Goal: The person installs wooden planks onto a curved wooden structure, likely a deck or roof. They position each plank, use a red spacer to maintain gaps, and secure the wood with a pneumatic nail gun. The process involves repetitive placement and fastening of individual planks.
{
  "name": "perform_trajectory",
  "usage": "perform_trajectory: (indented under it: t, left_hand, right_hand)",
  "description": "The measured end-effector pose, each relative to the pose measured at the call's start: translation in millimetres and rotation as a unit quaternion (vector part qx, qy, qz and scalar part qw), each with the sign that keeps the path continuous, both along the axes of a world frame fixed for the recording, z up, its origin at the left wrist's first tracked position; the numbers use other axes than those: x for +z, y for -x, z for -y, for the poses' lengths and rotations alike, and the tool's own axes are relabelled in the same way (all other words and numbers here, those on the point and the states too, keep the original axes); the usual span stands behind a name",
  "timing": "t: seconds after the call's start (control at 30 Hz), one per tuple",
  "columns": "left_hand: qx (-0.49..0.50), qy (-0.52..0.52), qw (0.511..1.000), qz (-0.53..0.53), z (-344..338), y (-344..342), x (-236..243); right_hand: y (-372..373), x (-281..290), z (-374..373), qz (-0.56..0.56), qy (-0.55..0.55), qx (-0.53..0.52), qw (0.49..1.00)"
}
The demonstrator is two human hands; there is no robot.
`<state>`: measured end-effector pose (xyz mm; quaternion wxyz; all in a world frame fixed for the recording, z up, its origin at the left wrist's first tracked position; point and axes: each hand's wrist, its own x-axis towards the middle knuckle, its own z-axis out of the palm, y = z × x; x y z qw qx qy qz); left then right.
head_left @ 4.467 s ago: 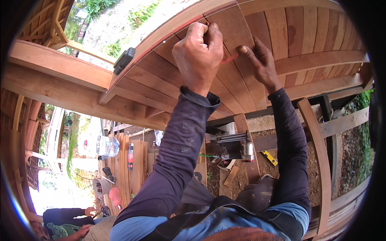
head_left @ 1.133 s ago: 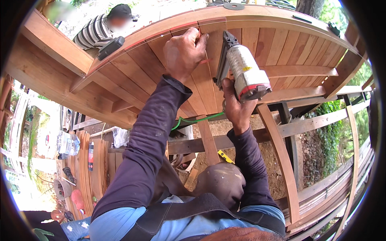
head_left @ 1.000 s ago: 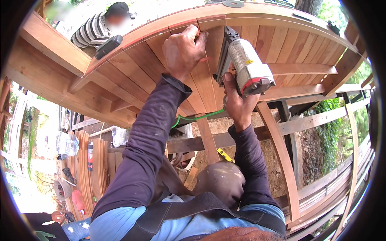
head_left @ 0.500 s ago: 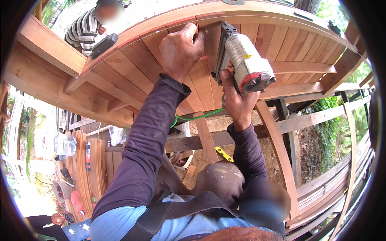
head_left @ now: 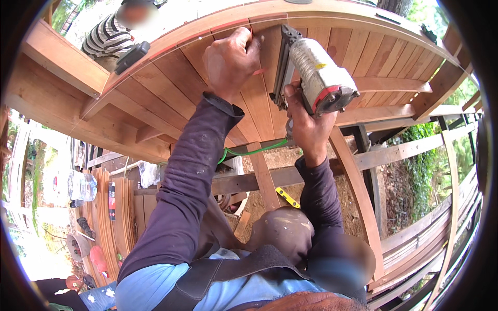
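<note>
My right hand (head_left: 313, 127) is wrapped round the handle of a nail gun (head_left: 317, 67), a worn pale tool with a red band at its end cap. The gun's dark nose points away from me, at the far ends of the planks near the curved rim. Beside it, my left hand (head_left: 228, 62) is closed in a fist over the reddish wooden planks (head_left: 179, 70). A small red sliver shows by its thumb side; whatever the fingers hold is hidden. A green air hose (head_left: 257, 151) runs below the gun.
A person in a striped shirt (head_left: 111, 36) is beyond the curved rim at far left, near a dark tool (head_left: 132, 58) on the wood. Below are crossbeams (head_left: 384, 155), a yellow spirit level (head_left: 288, 197), stacked boards (head_left: 106, 223) and a clear water bottle (head_left: 83, 186).
The nail gun has tilted slightly, its body shifting a little right. My left hand has stayed almost in place. The other person's hand has dropped from near the face.
</note>
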<state>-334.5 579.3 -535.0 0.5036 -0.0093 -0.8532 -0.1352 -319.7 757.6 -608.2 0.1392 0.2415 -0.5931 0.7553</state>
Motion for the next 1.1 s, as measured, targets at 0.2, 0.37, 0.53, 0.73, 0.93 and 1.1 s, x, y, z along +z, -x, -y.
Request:
perform_trajectory:
  t: [0.2,0.37,0.53,0.73,0.93,1.1]
  left_hand:
    - [-0.017,-0.002,0.999,0.030,6,0,0]
    - [0.002,0.014,0.999,0.046,1,-4,1]
    - [-0.005,0.049,0.999,-0.002,6,3,-4]
    - [-0.036,0.040,0.998,0.038,26,7,-14]
    - [0.007,0.015,0.999,0.036,12,11,-25]
    - [-0.029,-0.070,0.976,0.202,-1,-58,-59]
  right_hand:
    - [-14,12,9,-0.068,-0.020,0.008,0.997]
    - [-12,17,9,-0.101,-0.066,-0.024,0.992]
    - [-13,18,10,-0.156,-0.139,-0.074,0.975]
    - [-3,6,19,-0.110,-0.050,-0.021,0.992]
    - [-23,-59,-15,0.162,0.171,0.231,0.944]
    - [-61,-163,-32,0.273,0.081,0.282,0.916]
